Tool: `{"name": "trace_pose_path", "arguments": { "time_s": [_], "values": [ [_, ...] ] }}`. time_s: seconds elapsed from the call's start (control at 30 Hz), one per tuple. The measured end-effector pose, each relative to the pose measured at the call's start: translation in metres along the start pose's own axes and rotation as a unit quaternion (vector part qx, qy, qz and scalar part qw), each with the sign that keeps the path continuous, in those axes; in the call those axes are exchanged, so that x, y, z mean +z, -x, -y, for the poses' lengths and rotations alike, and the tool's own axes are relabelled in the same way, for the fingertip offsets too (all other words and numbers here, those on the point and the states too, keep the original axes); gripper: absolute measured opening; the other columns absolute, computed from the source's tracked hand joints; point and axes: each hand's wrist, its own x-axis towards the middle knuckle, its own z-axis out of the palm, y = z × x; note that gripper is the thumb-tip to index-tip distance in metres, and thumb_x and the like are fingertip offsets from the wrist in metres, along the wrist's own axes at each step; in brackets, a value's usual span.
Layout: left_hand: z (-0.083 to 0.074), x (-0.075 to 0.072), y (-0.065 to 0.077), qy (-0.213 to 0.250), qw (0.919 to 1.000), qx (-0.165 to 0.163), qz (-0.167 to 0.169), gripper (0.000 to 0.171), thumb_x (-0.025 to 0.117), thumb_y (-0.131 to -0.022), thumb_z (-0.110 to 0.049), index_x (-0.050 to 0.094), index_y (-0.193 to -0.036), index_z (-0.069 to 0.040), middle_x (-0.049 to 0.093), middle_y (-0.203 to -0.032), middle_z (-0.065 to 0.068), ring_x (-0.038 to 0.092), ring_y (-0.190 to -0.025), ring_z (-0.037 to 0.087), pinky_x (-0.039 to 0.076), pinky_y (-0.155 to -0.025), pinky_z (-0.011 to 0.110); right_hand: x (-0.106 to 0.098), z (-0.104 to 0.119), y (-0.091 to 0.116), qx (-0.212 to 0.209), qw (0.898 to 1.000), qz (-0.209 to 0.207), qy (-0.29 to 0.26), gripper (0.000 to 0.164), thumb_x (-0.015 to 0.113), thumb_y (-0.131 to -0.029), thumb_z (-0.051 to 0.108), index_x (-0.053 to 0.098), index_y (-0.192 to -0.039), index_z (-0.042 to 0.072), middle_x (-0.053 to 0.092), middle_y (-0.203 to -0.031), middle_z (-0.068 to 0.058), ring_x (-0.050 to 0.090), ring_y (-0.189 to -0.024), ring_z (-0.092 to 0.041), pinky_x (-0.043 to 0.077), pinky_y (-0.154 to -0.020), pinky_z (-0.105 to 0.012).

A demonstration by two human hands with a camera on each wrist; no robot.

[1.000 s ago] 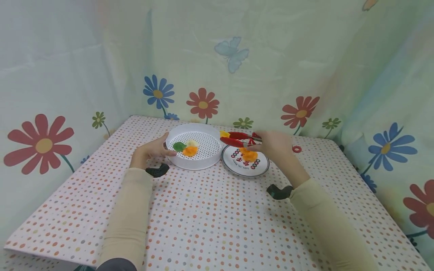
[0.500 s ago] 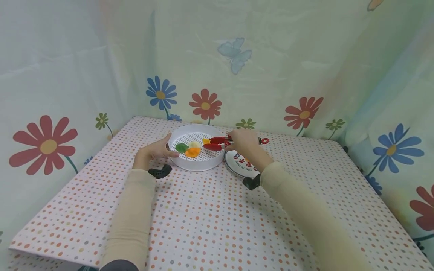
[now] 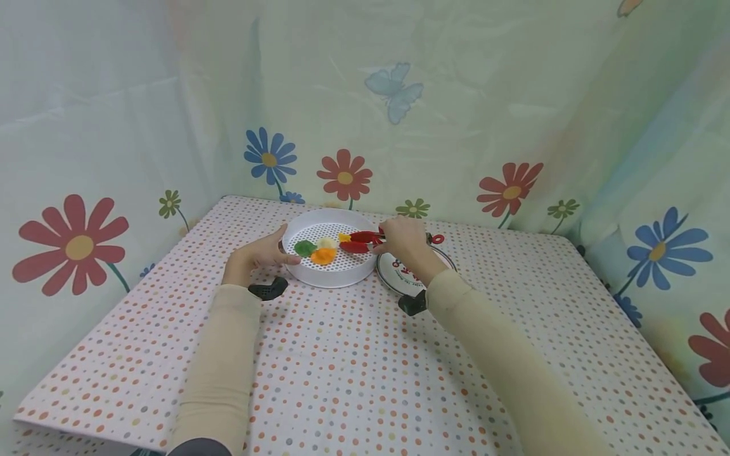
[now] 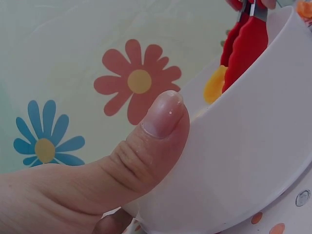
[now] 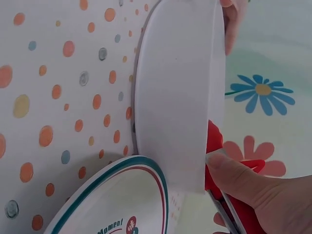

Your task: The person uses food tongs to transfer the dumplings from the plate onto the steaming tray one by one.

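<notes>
My left hand point(image 3: 261, 252) holds the side of a round white perforated steamer basket point(image 3: 325, 278), with its thumb point(image 4: 158, 122) against the outer wall. In my right hand point(image 3: 406, 239) is a pair of red-tipped tongs point(image 3: 358, 247), gripped around the metal handles. The tongs reach over the near-right rim, low inside the basket. Between their tips sits a small yellow piece point(image 4: 215, 85). On the basket's perforated floor lie a green piece point(image 3: 305, 248), a pale yellow piece point(image 3: 327, 243) and an orange piece point(image 3: 323, 256), side by side in its left half.
A white plate point(image 3: 393, 278) with a dark rim and red lettering stands right of the basket, partly under my right hand and wrist. In the left wrist view an orange piece point(image 4: 305, 9) shows past the basket's rim. A dotted cloth point(image 3: 342, 380) covers the table.
My right hand has carried the tongs with the yellow piece left from above the plate into the basket, then slightly further left and lower. My left hand has stayed at the basket's side.
</notes>
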Motion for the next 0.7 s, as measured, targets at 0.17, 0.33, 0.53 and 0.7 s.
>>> {"name": "trace_pose_path", "arguments": {
  "time_s": [0.17,0.33,0.53,0.7],
  "values": [
    [0.001,0.000,0.001,0.008,1.0000,-0.002,0.001,0.121,0.077,-0.078,-0.037,-0.017,-0.151,-0.019,-0.007,-0.160,0.013,-0.006,-0.147,0.035,0.002,-0.116,0.061,-0.001,0.000,-0.001,0.008,1.000,0.008,-0.011,0.055,0.078,-0.072,0.048,0.069,-0.115,0.015,0.072,-0.099,-0.004,0.058,-0.078,-0.020,0.052,-0.063,-0.029],
    [0.003,0.001,-0.002,0.007,1.0000,0.000,0.001,0.121,0.077,-0.077,-0.038,-0.017,-0.151,-0.019,-0.006,-0.160,0.014,-0.004,-0.148,0.036,0.003,-0.116,0.061,-0.003,-0.001,0.000,0.016,1.000,0.018,-0.021,0.058,0.079,-0.070,0.049,0.068,-0.116,0.014,0.071,-0.101,-0.005,0.059,-0.080,-0.021,0.052,-0.067,-0.031],
    [0.003,0.001,-0.001,0.005,1.0000,-0.006,0.001,0.120,0.077,-0.078,-0.037,-0.017,-0.151,-0.020,-0.005,-0.160,0.015,-0.004,-0.148,0.036,0.003,-0.116,0.061,-0.006,-0.010,0.003,0.019,0.998,0.025,-0.048,0.065,0.079,-0.069,0.052,0.064,-0.119,0.013,0.069,-0.107,-0.006,0.060,-0.086,-0.023,0.054,-0.074,-0.035],
    [0.000,0.000,0.000,-0.002,1.0000,-0.003,0.003,0.120,0.076,-0.078,-0.037,-0.017,-0.151,-0.019,-0.006,-0.160,0.015,-0.004,-0.147,0.036,0.003,-0.115,0.061,-0.014,-0.026,0.019,0.049,0.995,0.013,-0.091,0.077,0.077,-0.071,0.053,0.054,-0.133,0.015,0.063,-0.126,-0.010,0.060,-0.100,-0.029,0.055,-0.077,-0.040]
  ]
}}
